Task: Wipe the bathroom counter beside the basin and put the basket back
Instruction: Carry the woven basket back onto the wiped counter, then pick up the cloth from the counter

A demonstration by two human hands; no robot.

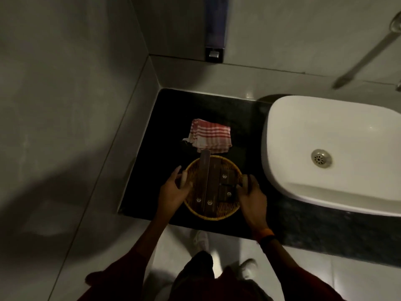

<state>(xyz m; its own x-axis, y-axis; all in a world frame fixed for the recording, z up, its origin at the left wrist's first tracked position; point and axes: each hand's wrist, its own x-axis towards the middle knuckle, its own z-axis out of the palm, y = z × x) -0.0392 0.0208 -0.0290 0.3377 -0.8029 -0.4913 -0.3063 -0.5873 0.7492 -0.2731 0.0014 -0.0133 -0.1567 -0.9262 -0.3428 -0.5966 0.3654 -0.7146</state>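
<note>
A round wicker basket sits on the black counter near its front edge, left of the white basin. Several dark brown packets lie in it, and one long packet sticks out over the far rim. My left hand grips the basket's left rim and my right hand grips its right rim. A folded red-and-white striped cloth lies on the counter just behind the basket, touching nothing but the long packet's end.
Grey tiled walls close the counter on the left and at the back. A soap dispenser hangs on the back wall. A metal tap spout reaches over the basin. Below the counter edge are the floor and my shoes.
</note>
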